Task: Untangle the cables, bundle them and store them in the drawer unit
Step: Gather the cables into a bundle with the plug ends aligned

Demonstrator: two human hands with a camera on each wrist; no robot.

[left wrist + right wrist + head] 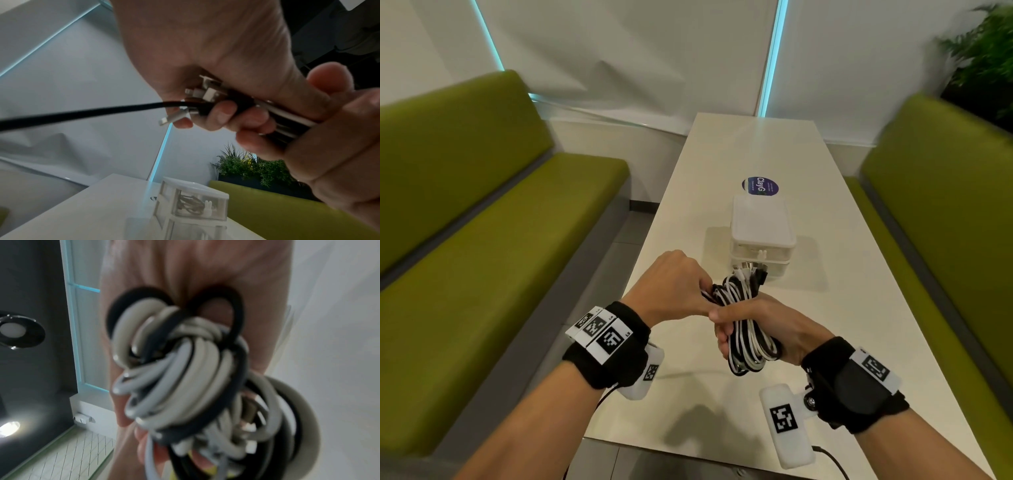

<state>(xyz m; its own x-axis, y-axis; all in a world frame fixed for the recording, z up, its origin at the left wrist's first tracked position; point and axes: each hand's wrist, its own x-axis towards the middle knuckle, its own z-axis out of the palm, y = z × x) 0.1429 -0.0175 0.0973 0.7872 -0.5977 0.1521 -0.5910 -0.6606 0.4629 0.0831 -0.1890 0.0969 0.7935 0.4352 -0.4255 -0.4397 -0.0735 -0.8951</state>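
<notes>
Black and white cables (746, 329) sit looped in our right hand (767, 329), which clamps the coil so it cannot spring apart. Our left hand (671, 287) pinches the plug ends (197, 100) together above the bench (808, 342), near the closed drawer unit (762, 236).

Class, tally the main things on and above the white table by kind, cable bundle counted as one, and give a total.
Hands: 2, left hand and right hand
Bundle of black and white cables: 1
White translucent plastic drawer unit: 1
Round blue sticker: 1
Total: 5
</notes>
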